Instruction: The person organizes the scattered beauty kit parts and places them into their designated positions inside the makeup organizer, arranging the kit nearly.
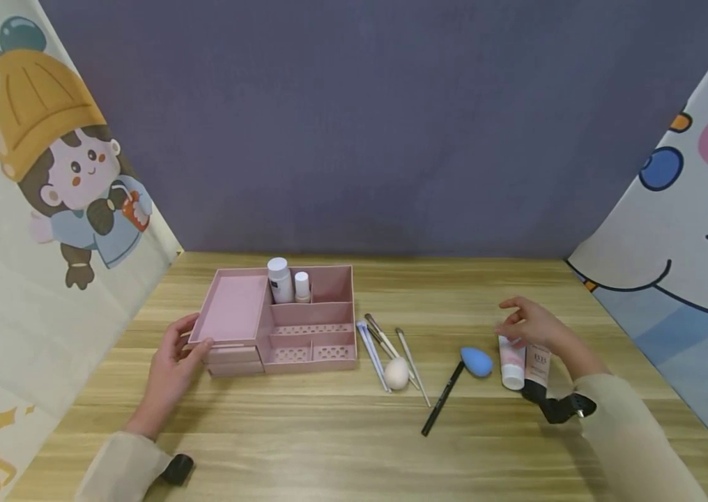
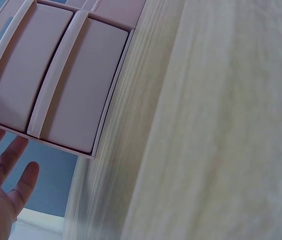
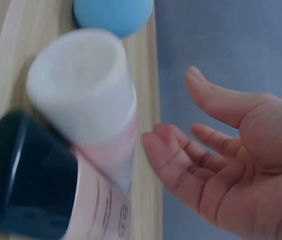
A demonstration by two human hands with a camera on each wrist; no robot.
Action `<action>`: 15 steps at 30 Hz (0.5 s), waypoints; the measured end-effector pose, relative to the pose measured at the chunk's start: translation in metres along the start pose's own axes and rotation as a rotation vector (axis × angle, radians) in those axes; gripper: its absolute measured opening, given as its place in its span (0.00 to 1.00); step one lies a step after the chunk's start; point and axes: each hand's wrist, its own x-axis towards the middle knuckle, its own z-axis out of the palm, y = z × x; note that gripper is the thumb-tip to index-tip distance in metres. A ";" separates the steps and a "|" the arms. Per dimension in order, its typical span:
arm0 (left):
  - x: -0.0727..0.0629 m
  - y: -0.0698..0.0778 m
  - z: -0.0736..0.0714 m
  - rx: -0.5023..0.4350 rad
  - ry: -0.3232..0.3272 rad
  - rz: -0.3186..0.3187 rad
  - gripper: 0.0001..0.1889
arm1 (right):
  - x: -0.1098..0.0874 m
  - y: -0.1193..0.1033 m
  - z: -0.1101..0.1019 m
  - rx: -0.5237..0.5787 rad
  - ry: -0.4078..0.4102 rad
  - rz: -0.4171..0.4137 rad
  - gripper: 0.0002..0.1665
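My left hand (image 1: 173,352) rests at the front left corner of a pink desktop organizer (image 1: 231,305), thumb at its front top edge. In the left wrist view, spread fingers (image 2: 12,156) lie along its side beside two closed drawers (image 2: 83,82). My right hand (image 1: 536,326) hovers over two cosmetic tubes, fingers loosely bent and holding nothing. One is a white-capped pink and white tube (image 1: 513,364); beside it lies a black-capped BB cream tube (image 1: 538,369). The right wrist view shows the white-capped tube (image 3: 93,95) apart from my fingers (image 3: 168,155).
A white bottle (image 1: 280,280) and a smaller white-capped bottle (image 1: 302,286) stand in the organizer's back compartments. Several makeup brushes (image 1: 413,366), a cream makeup sponge (image 1: 396,374), a blue makeup sponge (image 1: 476,362) and a black pencil (image 1: 443,399) lie between organizer and tubes on the wooden table (image 1: 304,439).
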 end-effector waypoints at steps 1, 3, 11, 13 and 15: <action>0.000 0.000 0.000 0.001 0.000 -0.002 0.28 | -0.002 0.002 -0.002 -0.015 -0.003 0.017 0.43; 0.000 0.000 0.000 0.006 0.000 -0.007 0.28 | -0.004 0.006 -0.005 -0.039 -0.013 0.057 0.44; -0.001 0.000 0.000 0.012 0.005 -0.006 0.28 | -0.004 0.018 -0.010 -0.172 -0.026 0.179 0.48; 0.000 0.000 0.000 0.012 0.005 0.001 0.27 | -0.004 0.017 -0.010 -0.173 -0.025 0.196 0.48; 0.000 -0.001 0.000 0.016 0.005 0.007 0.27 | -0.004 0.015 -0.009 -0.178 -0.019 0.211 0.49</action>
